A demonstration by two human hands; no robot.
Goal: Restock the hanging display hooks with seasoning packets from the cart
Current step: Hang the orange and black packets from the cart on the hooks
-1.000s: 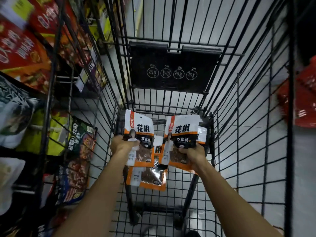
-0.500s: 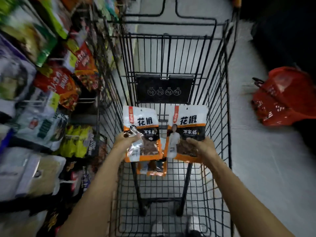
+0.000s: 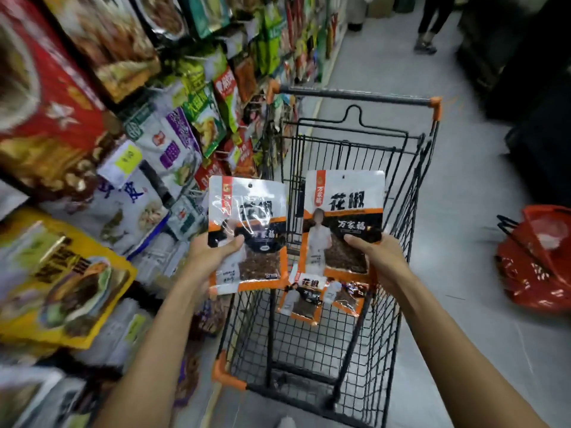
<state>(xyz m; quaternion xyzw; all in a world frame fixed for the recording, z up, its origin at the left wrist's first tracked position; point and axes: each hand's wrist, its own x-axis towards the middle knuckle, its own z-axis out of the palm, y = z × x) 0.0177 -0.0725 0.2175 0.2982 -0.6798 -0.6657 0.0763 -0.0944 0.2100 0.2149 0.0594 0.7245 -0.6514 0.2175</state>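
Above a black cart [image 3: 411,186], the left hand [image 3: 210,257] and right hand [image 3: 380,257] each pinch one upright seasoning packet: left packet [image 3: 247,217], right packet [image 3: 344,205].

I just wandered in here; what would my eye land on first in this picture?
Two matching orange-and-white seasoning packets held upright mid-picture: the left packet in the left hand, the right packet in the right hand, above a black wire cart. Spare packets lie on the cart's floor; colourful hanging goods crowd the left side, and a red basket sits on the floor at the right.
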